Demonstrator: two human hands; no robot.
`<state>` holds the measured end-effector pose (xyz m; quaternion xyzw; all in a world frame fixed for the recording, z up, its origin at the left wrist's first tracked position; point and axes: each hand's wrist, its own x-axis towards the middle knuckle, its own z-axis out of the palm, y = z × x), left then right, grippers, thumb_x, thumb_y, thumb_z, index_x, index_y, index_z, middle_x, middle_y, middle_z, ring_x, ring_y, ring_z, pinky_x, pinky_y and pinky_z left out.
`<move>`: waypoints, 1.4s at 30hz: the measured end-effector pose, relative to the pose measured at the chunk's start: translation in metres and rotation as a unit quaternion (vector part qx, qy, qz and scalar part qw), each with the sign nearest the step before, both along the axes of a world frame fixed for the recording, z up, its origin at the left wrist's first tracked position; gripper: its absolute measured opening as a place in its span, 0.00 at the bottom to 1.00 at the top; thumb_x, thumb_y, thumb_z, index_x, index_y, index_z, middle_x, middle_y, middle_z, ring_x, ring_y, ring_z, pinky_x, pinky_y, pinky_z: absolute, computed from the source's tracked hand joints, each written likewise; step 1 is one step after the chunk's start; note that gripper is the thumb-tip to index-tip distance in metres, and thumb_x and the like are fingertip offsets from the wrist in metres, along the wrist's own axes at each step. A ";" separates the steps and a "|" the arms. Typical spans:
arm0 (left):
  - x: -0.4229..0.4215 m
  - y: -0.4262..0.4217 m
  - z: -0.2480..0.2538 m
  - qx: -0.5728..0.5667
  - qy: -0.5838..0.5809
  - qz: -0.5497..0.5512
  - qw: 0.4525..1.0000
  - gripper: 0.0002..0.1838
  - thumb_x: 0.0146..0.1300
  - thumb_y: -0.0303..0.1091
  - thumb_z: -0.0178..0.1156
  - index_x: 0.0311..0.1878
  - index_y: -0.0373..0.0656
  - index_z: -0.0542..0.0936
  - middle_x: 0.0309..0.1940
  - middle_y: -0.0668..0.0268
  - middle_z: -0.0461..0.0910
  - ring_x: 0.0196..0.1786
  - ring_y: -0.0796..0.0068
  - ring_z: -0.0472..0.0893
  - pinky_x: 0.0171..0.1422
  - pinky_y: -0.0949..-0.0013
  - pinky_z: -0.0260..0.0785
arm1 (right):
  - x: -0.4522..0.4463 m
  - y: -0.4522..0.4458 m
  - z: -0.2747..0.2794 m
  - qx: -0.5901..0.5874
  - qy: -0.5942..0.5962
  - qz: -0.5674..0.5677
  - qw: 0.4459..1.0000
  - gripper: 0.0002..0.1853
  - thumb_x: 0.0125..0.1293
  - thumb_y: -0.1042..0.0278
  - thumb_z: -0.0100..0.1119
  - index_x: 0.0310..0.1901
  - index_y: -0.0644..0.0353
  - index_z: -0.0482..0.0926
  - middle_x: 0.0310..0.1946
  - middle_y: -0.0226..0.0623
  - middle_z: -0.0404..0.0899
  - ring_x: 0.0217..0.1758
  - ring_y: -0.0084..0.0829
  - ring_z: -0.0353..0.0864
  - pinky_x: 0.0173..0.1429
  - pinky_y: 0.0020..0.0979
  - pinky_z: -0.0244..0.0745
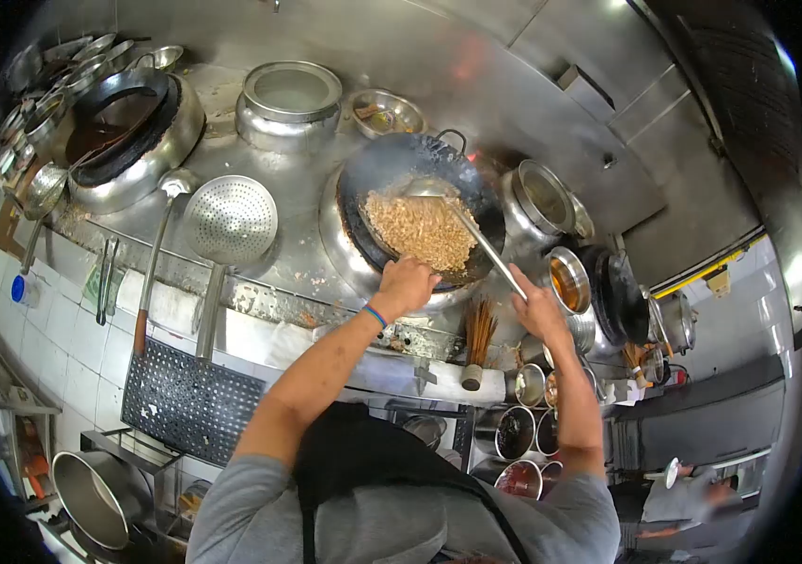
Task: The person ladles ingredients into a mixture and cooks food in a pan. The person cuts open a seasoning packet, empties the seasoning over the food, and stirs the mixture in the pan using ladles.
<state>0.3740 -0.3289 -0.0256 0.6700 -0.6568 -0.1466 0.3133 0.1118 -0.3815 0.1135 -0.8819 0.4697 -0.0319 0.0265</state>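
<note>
A black wok (392,155) sits on the burner, tilted, with a smoky haze over it. Light-brown, finely chopped food (410,226) fills its middle. My left hand (406,286) is closed at the wok's near edge; the exact grip is hidden under my fingers. In my right hand (539,303) is the long handle of a metal ladle (486,244), gripped near its end. The ladle's bowl rests in the food toward the far side of the wok.
A perforated skimmer (230,220) and another ladle (162,240) lie left of the wok. A bamboo brush (480,340) is by the front edge. Lidded pots, a second wok (105,127) and seasoning containers (516,432) surround the range. Another person (678,498) is at the lower right.
</note>
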 end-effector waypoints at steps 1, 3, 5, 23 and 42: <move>-0.001 -0.001 0.002 0.017 -0.004 0.003 1.000 0.21 0.70 0.50 0.60 0.39 0.41 0.89 0.43 0.55 0.87 0.54 0.54 0.83 0.56 0.46 0.75 | -0.009 0.010 0.013 -0.011 -0.005 -0.004 1.000 0.32 0.69 0.66 0.61 0.75 0.41 0.68 0.41 0.62 0.84 0.47 0.64 0.84 0.52 0.55 0.79; -0.004 -0.005 0.000 0.000 0.003 0.011 1.000 0.21 0.69 0.50 0.61 0.37 0.39 0.88 0.41 0.51 0.87 0.52 0.51 0.84 0.55 0.45 0.75 | -0.023 0.036 0.043 -0.029 -0.020 -0.014 0.999 0.31 0.69 0.67 0.61 0.74 0.43 0.70 0.41 0.63 0.83 0.48 0.64 0.83 0.52 0.54 0.78; -0.006 -0.004 0.001 0.004 -0.001 0.016 1.000 0.22 0.68 0.50 0.61 0.35 0.38 0.88 0.39 0.50 0.86 0.52 0.50 0.84 0.55 0.45 0.75 | -0.036 0.064 0.061 -0.022 -0.007 -0.026 0.999 0.32 0.69 0.67 0.61 0.75 0.43 0.69 0.43 0.63 0.83 0.49 0.63 0.83 0.52 0.53 0.78; -0.048 0.046 0.023 -0.181 0.006 0.079 0.980 0.14 0.61 0.38 0.66 0.24 0.41 0.83 0.28 0.55 0.84 0.40 0.52 0.81 0.39 0.49 0.71 | -0.026 0.079 -0.028 0.033 0.023 -0.072 0.997 0.25 0.73 0.63 0.57 0.71 0.42 0.73 0.35 0.59 0.84 0.40 0.64 0.84 0.47 0.61 0.76; -0.044 0.049 0.063 -0.201 -0.008 0.058 0.978 0.14 0.62 0.41 0.67 0.28 0.40 0.85 0.28 0.55 0.84 0.41 0.51 0.82 0.44 0.49 0.74 | -0.066 0.094 0.020 0.068 0.039 -0.093 0.993 0.25 0.72 0.62 0.59 0.71 0.38 0.74 0.38 0.58 0.85 0.45 0.63 0.83 0.52 0.58 0.76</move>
